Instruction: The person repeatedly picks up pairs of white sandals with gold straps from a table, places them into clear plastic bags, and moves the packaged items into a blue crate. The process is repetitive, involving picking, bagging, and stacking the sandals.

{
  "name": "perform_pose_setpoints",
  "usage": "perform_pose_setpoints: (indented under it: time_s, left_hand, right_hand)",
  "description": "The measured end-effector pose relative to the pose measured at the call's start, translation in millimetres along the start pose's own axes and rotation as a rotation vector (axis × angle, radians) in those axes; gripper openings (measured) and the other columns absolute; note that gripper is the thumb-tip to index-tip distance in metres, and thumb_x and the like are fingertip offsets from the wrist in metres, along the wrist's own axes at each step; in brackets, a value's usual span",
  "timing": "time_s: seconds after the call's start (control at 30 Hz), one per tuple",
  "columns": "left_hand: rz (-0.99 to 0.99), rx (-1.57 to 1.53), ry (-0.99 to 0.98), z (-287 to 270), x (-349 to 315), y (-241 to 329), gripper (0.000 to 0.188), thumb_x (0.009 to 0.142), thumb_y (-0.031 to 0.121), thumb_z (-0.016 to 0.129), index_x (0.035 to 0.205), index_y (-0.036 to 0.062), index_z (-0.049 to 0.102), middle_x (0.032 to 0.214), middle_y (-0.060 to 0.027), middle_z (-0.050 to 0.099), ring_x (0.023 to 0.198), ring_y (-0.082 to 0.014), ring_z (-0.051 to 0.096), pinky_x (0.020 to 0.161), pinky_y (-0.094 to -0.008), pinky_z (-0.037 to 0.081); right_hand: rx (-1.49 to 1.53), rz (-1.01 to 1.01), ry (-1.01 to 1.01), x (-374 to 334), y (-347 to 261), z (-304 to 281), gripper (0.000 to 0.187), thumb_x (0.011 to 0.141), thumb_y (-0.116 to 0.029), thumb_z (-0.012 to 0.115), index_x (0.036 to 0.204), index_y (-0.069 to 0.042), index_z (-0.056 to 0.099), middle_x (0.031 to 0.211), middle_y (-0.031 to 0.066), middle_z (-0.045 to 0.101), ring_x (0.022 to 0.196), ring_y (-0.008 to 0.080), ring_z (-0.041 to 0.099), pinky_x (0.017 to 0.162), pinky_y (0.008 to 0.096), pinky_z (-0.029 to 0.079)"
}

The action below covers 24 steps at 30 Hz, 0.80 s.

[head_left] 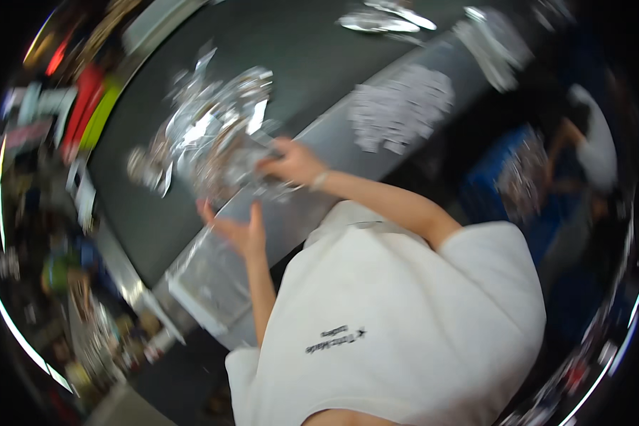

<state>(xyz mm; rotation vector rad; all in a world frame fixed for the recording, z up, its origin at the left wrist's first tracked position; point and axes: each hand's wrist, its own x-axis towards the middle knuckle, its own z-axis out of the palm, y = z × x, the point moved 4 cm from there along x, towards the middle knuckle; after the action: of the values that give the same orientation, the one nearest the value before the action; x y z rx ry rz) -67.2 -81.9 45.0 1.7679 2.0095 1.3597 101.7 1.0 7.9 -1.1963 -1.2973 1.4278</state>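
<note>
A loose pile of shiny, clear-wrapped packets point(209, 131) lies on the dark green work surface point(312, 53) in front of me, blurred by motion. My right hand point(296, 163) is at the pile's near right edge, its fingers closed on a clear plastic packet point(273, 186) whose contents I cannot make out. Just below the pile is my left hand point(240, 231), palm up with thumb and fingers apart, holding nothing. Under and beside it, a stack of flat clear plastic bags point(209, 291) rests on the metal ledge.
White paper slips point(401, 106) are heaped on the grey metal ledge point(326, 128) to the right. More shiny packets point(383, 20) and white strips point(490, 50) lie farther off. At the right, another person's arm point(564, 145) reaches beside a blue crate point(486, 174) of shiny packets.
</note>
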Motion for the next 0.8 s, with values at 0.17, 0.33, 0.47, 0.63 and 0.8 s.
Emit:
perform_pose_setpoints:
  time_s: [0.17,0.33,0.47,0.63,0.8]
  left_hand:
    - [-0.526,-0.706,-0.534,55,-21,-21,0.020,0.084,0.005,0.049,0.102,0.0002,0.055,0.102,-0.0140,0.062,0.089,-0.0232,0.063,0.075,-0.0345,0.048]
    - [-0.824,-0.954,-0.497,41,-29,-11,0.025,0.085,0.005,0.048,0.107,-0.0051,0.053,0.091,-0.0106,0.066,0.085,-0.0262,0.065,0.081,-0.0344,0.048]
    - [-0.244,-0.773,-0.856,31,-50,15,0.025,0.087,0.008,0.050,0.110,-0.0028,0.053,0.104,-0.0154,0.061,0.103,-0.0252,0.058,0.085,-0.0367,0.048]
    - [-0.772,-1.427,-0.313,39,-80,-50,0.039,0.088,0.006,0.051,0.122,-0.0053,0.036,0.115,-0.0197,0.053,0.105,-0.0300,0.056,0.087,-0.0362,0.049]
    - [-1.221,-1.370,-0.236,64,-143,-88,0.025,0.092,0.005,0.041,0.114,-0.0072,0.040,0.109,-0.0222,0.056,0.094,-0.0282,0.062,0.077,-0.0322,0.054]
  right_hand:
    - [0.197,-0.045,0.057,16,-21,13,0.039,0.078,-0.032,0.070,0.090,0.002,0.056,0.075,0.0025,0.060,0.068,0.0046,0.053,0.057,0.0200,0.044]
    - [0.364,-0.179,0.311,10,-54,28,0.042,0.079,-0.031,0.070,0.095,0.005,0.055,0.079,0.0026,0.059,0.066,0.0042,0.050,0.059,0.0185,0.043]
    - [0.232,-0.022,0.436,4,-19,41,0.040,0.080,-0.031,0.069,0.094,0.004,0.055,0.079,0.0024,0.059,0.068,0.0060,0.049,0.061,0.0203,0.043]
    - [0.214,0.226,0.108,-17,69,64,0.050,0.075,-0.040,0.071,0.093,0.004,0.056,0.081,0.0084,0.061,0.073,0.0142,0.054,0.064,0.0258,0.043]
    - [-0.509,0.153,0.151,-27,151,25,0.063,0.066,-0.038,0.077,0.107,0.003,0.054,0.090,0.0107,0.059,0.084,0.0218,0.055,0.077,0.0326,0.045]
